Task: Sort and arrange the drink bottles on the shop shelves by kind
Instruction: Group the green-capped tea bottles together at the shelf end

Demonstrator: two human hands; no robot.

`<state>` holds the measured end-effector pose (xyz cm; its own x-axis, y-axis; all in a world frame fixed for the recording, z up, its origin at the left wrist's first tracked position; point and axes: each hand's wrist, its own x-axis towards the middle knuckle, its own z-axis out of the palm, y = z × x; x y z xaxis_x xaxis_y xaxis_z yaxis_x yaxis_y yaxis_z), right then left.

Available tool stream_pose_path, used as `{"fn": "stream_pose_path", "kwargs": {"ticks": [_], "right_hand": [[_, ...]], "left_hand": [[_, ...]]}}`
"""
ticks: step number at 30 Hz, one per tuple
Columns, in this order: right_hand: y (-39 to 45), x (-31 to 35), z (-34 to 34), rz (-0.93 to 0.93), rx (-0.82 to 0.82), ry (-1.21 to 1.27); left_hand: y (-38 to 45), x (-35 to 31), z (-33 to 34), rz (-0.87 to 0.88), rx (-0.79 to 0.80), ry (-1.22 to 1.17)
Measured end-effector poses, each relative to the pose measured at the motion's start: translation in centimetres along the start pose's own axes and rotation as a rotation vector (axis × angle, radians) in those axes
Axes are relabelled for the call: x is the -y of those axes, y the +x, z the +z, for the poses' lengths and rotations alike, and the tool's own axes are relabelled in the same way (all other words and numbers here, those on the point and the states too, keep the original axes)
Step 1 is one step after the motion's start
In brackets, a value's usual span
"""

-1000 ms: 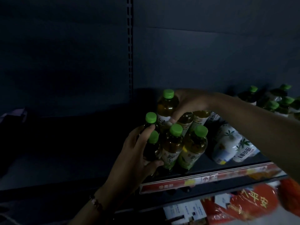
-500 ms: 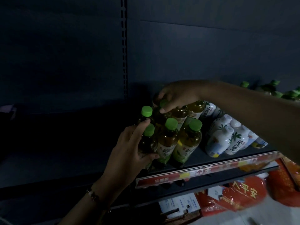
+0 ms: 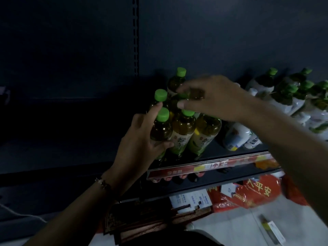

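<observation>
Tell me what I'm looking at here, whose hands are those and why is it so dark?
There is no robot here. A person wears a camera on the head, so you see what they see, looking down at their own two hands in a dim shop.

The left hand grips a green-capped tea bottle at the front of the dark shelf. More tea bottles of the same kind stand packed close beside it. The right hand reaches over their tops with its fingers spread. It is blurred, so I cannot tell if it holds anything.

To the right of the tea stand white bottles, and further right are more green-capped bottles with white labels. The person is sorting the drinks so each kind stands together.
</observation>
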<state>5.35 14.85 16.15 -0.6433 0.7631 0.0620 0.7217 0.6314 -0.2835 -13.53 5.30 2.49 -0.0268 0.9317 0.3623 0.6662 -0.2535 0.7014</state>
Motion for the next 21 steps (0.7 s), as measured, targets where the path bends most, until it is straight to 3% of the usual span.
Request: {"fn": "stream_pose_path", "kwargs": {"ticks": [3,10,14,18,21], "right_hand": [[-1.3,0.1,1.9,-0.008,0.098,-0.140],[-1.0,-1.7,1.6,-0.041,0.109,-0.042],[-1.8,-1.7,1.8,-0.036,0.068,0.020],[-3.8,-3.0,0.3,0.069,-0.104,0.168],[-5.1,-4.9,0.5,0.148,0.030,0.054]], "left_hand": [[-0.2,-0.1,0.1,-0.014,-0.003,-0.006],[0.0,-0.3,0.1,-0.007,-0.022,0.029],[0.1,-0.2,0.8,0.002,-0.076,0.093],[0.1,-0.4,1.2,-0.014,-0.105,0.119],[-0.1,-0.9,1.2,-0.015,-0.108,0.094]]}}
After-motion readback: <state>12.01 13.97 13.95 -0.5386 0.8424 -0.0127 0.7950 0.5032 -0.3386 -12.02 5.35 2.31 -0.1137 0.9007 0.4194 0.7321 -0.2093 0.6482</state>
